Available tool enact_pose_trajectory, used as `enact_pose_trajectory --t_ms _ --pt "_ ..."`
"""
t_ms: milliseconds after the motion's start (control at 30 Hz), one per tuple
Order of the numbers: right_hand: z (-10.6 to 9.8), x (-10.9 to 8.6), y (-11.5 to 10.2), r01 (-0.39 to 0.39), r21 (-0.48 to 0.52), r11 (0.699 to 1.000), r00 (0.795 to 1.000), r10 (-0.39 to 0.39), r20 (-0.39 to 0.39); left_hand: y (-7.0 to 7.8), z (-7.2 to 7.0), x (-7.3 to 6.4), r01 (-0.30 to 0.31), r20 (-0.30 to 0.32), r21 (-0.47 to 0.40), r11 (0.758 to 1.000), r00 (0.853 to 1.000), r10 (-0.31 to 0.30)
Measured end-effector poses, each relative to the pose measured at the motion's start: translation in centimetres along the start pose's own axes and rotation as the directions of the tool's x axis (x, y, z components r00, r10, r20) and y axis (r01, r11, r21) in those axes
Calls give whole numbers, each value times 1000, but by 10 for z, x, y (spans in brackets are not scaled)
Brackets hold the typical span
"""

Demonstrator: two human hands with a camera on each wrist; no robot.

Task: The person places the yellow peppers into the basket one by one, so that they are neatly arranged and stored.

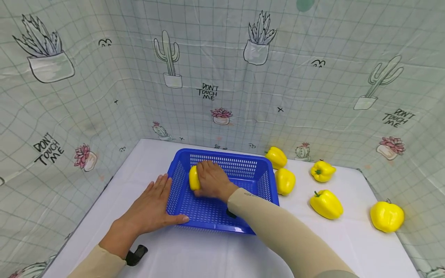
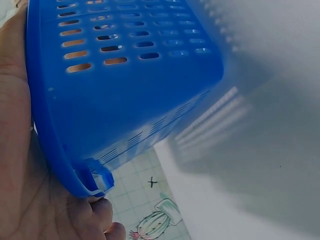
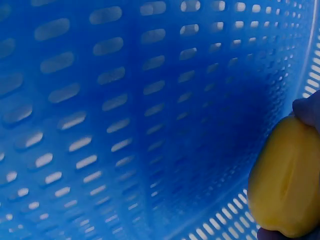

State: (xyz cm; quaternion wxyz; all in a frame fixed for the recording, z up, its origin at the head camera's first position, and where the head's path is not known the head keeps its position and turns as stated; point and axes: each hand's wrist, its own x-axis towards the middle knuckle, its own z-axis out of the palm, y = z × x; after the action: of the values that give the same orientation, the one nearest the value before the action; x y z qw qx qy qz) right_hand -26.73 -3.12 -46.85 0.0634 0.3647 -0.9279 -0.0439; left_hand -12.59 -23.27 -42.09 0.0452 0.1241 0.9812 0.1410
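Note:
My right hand [image 1: 213, 180] is inside the blue plastic basket [image 1: 222, 227] and grips a yellow bell pepper [image 1: 193, 179] near its left wall. In the right wrist view, that pepper [image 3: 286, 180] is close over the slotted basket floor, with fingertips at its two ends. Against the basket's left rim rests my left hand [image 1: 153, 204], fingers straight along the side and thumb reaching over the front corner. The left wrist view shows the palm pressed to the rim of the basket [image 2: 125, 90], with its outer wall facing the camera.
Outside the basket's right side lie several yellow bell peppers: one at the back [image 1: 276, 157], one beside the wall [image 1: 285, 181], others [image 1: 322, 171] [image 1: 326, 204] farther right, and one at the table's right edge [image 1: 387, 217]. Printed cloth [image 1: 236, 77] surrounds the white table [image 1: 208, 255].

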Motion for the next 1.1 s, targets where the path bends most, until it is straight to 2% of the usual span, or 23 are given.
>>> enact_pose_trajectory --t_ms 433,1100 --pt "4 5 1 -65 53 997 997 62 49 -1 -1 0 -11 -2 3 1000 1000 11" --pt "-3 0 2 -66 29 997 997 65 47 0 -1 0 -6 19 -20 1000 1000 7"
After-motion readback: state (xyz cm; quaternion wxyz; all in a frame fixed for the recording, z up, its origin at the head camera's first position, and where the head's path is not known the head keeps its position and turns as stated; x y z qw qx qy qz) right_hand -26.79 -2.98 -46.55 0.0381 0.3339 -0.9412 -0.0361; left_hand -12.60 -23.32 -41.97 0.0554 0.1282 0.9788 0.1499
